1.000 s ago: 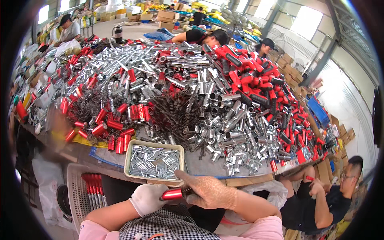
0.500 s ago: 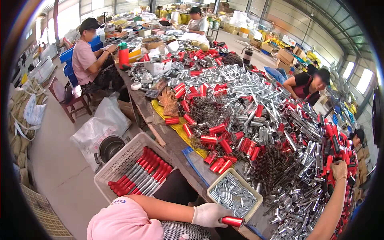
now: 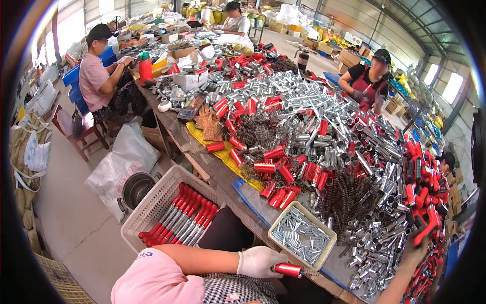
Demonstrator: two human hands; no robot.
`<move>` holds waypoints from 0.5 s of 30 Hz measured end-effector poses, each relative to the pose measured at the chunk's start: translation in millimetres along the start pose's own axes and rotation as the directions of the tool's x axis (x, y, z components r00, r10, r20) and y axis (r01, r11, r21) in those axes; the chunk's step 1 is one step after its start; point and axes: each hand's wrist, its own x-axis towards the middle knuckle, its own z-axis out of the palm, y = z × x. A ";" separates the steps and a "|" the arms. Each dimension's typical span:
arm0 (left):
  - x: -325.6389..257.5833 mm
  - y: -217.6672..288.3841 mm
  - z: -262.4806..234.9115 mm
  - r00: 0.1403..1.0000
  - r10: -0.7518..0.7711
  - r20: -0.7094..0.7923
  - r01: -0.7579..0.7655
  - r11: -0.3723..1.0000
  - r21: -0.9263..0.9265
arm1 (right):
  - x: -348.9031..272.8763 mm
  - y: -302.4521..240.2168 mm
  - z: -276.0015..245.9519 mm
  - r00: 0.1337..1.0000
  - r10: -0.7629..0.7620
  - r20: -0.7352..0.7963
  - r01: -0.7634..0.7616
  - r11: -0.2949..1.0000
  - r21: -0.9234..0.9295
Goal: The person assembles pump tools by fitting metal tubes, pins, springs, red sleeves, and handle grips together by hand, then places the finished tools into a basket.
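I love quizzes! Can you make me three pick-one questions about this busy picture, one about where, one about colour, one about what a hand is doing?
1. Where is the white basket?
A on the table
B on the floor at the person's left
C on a chair

2. What colour is the tube in the left hand?
A red
B blue
C green

3. The right hand is
A resting in the lap
B reaching out over the parts pile
C inside the tray

Answers: B, it stands below the table edge; A, it is shiny red; B, the arm stretches over the pile.
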 end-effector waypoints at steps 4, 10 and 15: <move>-1.7 -5.2 -4.2 0.999 0.034 -0.009 -0.033 0.988 0.150 | -115.9 -32.2 48.1 0.977 0.211 0.028 -0.213 0.965 0.156; 12.4 17.7 -36.1 0.965 -0.159 0.208 0.069 0.921 0.384 | -206.8 -54.4 117.4 0.824 0.564 0.056 -0.397 0.645 -0.653; 16.6 11.9 -30.3 0.963 -0.108 0.247 -0.032 0.864 0.503 | -235.1 -50.1 152.3 0.585 0.532 0.612 0.313 0.548 -0.776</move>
